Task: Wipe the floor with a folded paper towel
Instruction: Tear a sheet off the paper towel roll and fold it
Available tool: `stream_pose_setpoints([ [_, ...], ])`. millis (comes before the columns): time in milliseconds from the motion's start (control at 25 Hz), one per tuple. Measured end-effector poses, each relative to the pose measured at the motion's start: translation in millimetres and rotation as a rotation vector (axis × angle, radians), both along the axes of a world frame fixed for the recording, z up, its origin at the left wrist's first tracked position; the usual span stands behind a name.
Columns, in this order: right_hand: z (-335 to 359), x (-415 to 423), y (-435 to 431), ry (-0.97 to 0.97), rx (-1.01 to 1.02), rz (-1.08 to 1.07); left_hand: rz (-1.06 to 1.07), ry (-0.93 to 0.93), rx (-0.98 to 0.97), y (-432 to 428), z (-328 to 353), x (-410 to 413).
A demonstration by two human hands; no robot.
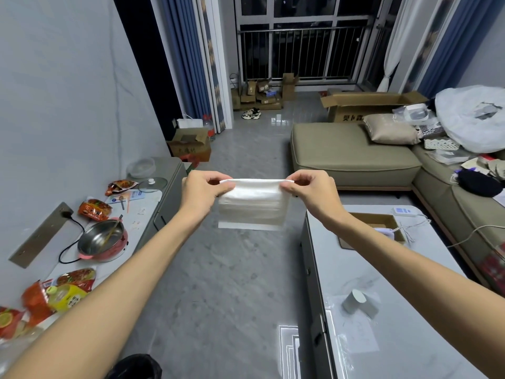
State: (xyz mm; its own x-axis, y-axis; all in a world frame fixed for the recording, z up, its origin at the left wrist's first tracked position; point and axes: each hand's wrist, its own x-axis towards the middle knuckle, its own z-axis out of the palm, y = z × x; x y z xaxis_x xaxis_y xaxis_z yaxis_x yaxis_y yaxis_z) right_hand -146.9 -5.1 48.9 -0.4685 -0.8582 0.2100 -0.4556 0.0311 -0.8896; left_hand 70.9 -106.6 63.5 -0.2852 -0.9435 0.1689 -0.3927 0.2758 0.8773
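White paper towel [252, 205] hung in the air at arm's length, above the grey floor [226, 283] and not touching it, over the gap between the low cabinet [170, 187] on the left and the white coffee table [410, 269] on the right. It looked already folded over, its doubled top edge stretched level, probably so the layers could be squared before wiping. The left hand [200, 191] pinched the top left corner between thumb and curled fingers. The right hand [311, 191] pinched the top right corner likewise. Neither hand held anything else. The towel's lower edge hung free. Wiping, as I judged it, had not begun.
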Motion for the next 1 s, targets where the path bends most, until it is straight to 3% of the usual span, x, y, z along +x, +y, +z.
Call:
stream_pose_setpoints([
  [80, 3, -3, -2, -0.008, -0.008, 0.019, -0.051, 0.011, 0.009, -1, 2, -2],
  [280, 8, -1, -4, -0.507, 0.023, 0.322, -0.112, 0.106, 0.154, -1, 7, -15],
  [400, -1, 8, -4, -0.565, 0.078, 0.419, -0.068, 0.178, 0.153, 4, 7, -23],
  [480, -10, 13, -6, -0.591, 0.095, 0.389, -0.045, 0.204, 0.189, 4, 5, -23],
  [560, -16, 15, -10, -0.697, 0.096, 0.313, -0.113, 0.235, 0.343, 3, -1, -15],
  [640, -22, 17, -14, -0.808, 0.122, 0.253, -0.201, 0.169, 0.429, 6, -13, -5],
  [800, -39, 22, -12, -0.671, 0.328, 0.368, -0.154, -0.220, 0.067, 0, -27, 14],
  [920, -44, 23, -14, -0.614, 0.337, 0.388, -0.317, -0.344, 0.025, -12, -21, 34],
  [1000, -42, 38, -26, -0.476, 0.346, 0.451, -0.443, -0.338, 0.066, -22, -18, 50],
])
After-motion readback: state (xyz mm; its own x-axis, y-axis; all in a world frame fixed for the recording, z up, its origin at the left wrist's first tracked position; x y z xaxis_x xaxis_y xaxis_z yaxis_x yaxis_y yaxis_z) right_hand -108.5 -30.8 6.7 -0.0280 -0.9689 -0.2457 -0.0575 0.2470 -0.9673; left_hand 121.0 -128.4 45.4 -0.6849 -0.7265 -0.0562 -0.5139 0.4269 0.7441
